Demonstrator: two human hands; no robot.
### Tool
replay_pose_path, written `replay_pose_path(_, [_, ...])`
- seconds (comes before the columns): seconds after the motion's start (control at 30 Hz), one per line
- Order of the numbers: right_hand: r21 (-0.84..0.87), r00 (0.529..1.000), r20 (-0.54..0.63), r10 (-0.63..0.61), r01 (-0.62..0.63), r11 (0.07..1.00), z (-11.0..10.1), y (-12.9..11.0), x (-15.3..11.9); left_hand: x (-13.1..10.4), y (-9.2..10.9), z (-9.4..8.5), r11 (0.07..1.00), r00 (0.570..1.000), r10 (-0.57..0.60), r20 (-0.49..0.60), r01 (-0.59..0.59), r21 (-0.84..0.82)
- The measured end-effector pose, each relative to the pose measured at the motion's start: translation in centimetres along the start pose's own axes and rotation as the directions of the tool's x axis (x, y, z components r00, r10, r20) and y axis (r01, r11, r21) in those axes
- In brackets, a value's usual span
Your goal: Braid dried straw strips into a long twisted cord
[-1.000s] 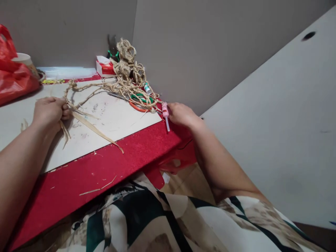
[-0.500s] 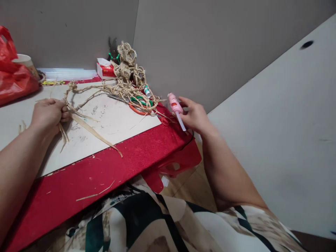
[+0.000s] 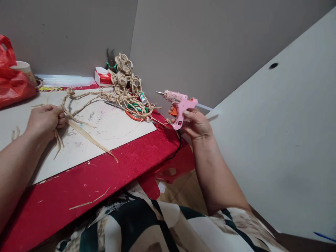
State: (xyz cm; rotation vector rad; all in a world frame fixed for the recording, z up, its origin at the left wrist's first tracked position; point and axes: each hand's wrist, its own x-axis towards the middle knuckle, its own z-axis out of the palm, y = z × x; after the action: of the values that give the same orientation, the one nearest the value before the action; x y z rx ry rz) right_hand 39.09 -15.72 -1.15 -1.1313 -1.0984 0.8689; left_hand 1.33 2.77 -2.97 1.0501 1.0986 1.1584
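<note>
- Head view, from where I stand: left hand [image 3: 43, 120] is over the left part of the white board [image 3: 118, 129]; fingers clamped on straw strands [image 3: 90, 139].
- Strands splay from that fist, longest crossing the board's near edge onto the red desk [image 3: 147, 150].
- Right hand [image 3: 199, 124] is off the board's right corner; fingers wrapped round the handle of the pink glue gun [image 3: 181, 106], some by its orange trigger [image 3: 173, 111]. Can't tell if it's pressed.
- Gun is in the air, right of the board, nozzle [image 3: 159, 92] aimed toward the rope pile [image 3: 123, 84] by the board's far right corner.
- Risk: black cord [image 3: 180, 141], hanging right of the board, could snag at the desk edge and jerk the gun.
- Risk: nozzle, if hot, could burn the left fingers should it swing over the board carelessly.
- Risk: loosened left grip could let strands spread.
</note>
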Motion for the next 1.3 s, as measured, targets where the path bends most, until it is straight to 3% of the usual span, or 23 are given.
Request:
replay_pose_path(0.1, [0.043,0.999,0.015,0.039,-0.04,0.998,0.5,0.7,0.1,0.0,0.0,0.0,0.99,0.994,0.097,-0.048,-0.091,0.11])
replay_pose_path(0.43, [0.071,0.988,-0.017,0.156,-0.155,0.985,2.0,2.4,0.7,0.2,-0.1,0.0,0.991,0.992,0.115,-0.044,-0.112,0.076])
replay_pose_path(0.53, [-0.051,0.977,-0.124,0.172,-0.179,0.983,2.5,2.8,1.1,0.2,-0.1,-0.2,0.996,0.995,0.076,-0.061,-0.073,0.058])
replay_pose_path(0.6, [-0.249,0.979,-0.186,0.085,-0.131,0.96,2.4,3.0,1.4,0.1,-0.2,-0.3,0.997,0.997,0.058,-0.059,-0.055,0.053])
replay_pose_path(0.67, [-0.497,0.987,-0.153,-0.041,-0.041,0.867,1.9,3.3,1.7,0.1,-0.3,-0.4,0.998,0.997,0.054,-0.047,-0.052,0.047])
replay_pose_path(0.73, [-0.702,0.986,-0.072,-0.152,0.058,0.71,1.1,3.7,1.9,0.0,-0.4,-0.5,0.999,0.998,0.049,-0.034,-0.048,0.02])
replay_pose_path(0.83, [-0.865,0.984,0.023,-0.176,0.108,0.49,-0.1,4.9,2.0,-0.1,-0.4,-0.7,0.999,0.999,0.032,-0.031,-0.032,-0.011])
replay_pose_path(0.9, [-0.906,0.987,0.059,-0.146,0.115,0.408,-0.7,5.8,2.0,-0.1,-0.4,-0.8,1.0,1.0,0.023,-0.017,-0.024,-0.02])
replay_pose_path(1.1, [-0.943,0.982,0.102,-0.157,0.146,0.3,-1.4,7.1,2.1,0.0,-0.4,-1.1,0.999,1.0,0.012,0.016,-0.011,-0.045])
replay_pose_path(1.3, [-0.949,0.983,0.117,-0.142,0.153,0.276,-1.1,6.8,2.2,0.2,-0.5,-1.6,1.0,0.998,-0.008,0.055,0.009,-0.019])
